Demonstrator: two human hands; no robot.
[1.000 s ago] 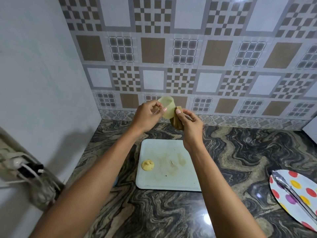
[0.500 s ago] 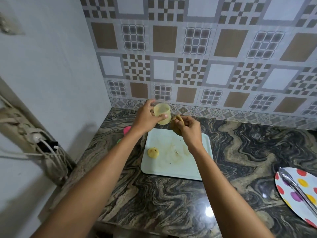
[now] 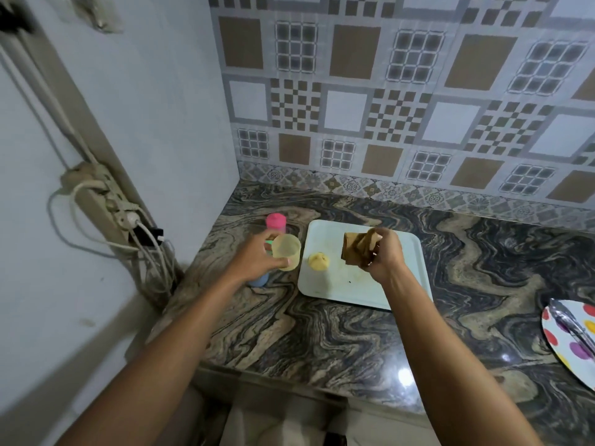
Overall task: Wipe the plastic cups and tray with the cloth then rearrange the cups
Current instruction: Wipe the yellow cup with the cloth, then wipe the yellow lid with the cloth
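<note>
both forearms are bare up to the edge of view, with no sleeves, watch or bracelets showing. the left hand (image 3: 257, 257) and right hand (image 3: 384, 255) wear no gloves or rings. one fingernail on the left hand looks pale pink.

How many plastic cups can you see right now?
5, possibly more hidden: a yellow cup in the left hand; a pink cup, a green cup and a blue cup around that hand; a yellow upturned cup on the tray.
</note>
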